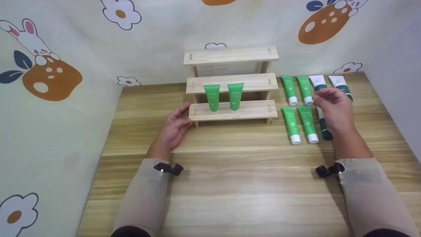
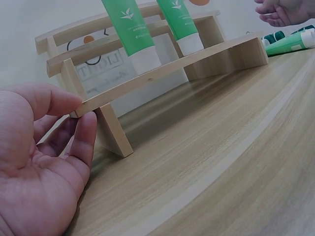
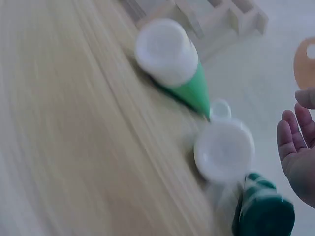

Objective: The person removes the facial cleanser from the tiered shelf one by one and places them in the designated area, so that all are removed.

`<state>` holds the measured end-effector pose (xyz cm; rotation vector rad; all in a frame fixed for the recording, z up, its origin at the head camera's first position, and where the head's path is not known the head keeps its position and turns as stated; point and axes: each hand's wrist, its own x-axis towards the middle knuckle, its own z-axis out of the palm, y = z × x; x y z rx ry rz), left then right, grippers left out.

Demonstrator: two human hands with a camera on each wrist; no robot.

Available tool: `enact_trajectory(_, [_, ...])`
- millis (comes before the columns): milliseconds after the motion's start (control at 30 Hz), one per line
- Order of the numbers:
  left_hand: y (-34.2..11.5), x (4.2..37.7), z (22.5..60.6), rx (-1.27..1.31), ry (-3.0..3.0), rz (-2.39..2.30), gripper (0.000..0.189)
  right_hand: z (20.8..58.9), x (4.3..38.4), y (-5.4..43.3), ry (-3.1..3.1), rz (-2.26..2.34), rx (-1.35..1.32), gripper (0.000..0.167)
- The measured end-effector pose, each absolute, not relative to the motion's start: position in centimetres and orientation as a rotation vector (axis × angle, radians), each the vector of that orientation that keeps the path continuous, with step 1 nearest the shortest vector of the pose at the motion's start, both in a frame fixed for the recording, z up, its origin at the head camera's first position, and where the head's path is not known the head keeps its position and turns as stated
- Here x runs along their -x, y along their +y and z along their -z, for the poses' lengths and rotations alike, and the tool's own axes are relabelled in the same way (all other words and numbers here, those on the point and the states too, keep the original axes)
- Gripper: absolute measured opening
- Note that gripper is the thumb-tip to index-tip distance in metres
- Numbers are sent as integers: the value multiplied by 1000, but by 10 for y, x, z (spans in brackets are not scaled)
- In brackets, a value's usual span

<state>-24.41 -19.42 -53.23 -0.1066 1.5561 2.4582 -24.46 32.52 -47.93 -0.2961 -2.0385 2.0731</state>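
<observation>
A three-tier wooden display stand (image 1: 232, 54) stands on the table. On its lowest step two green tubes (image 1: 235, 96) stand upright on their white caps. My left hand (image 1: 174, 128) holds the left end of that step, thumb and fingertips at the corner of the board (image 2: 133, 87) in the left wrist view. My right hand (image 1: 340, 115) is above the tubes lying to the right of the stand, its fingers loosely bent and nothing in them. Under and behind it lie white and dark-green tubes (image 1: 340, 83), partly hidden by the hand.
Several green tubes (image 1: 291, 125) lie in two rows right of the stand, caps toward me. A patterned cloth (image 1: 158, 49) with rabbits and flowers hangs behind the wood-grain table (image 1: 250, 184). A pale wall (image 1: 394, 59) borders the right side.
</observation>
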Motion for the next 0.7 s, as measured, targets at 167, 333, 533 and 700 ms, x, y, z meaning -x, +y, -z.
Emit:
enact_trajectory(167, [-194,244,532,108,1558,-2458,68,468,240,298,-2153,-2060,161,27])
enact_trajectory(333, [-194,244,532,106,1558,-2452,68,458,235,270,-2267,-2005,1,28])
enact_trajectory(533, [-194,244,532,106,1538,-2460,69,447,237,242,-2261,-2065,-159,25])
enact_trajectory(700, [-195,245,532,106,1506,-2468,69,442,242,220,-2158,-2189,-248,32])
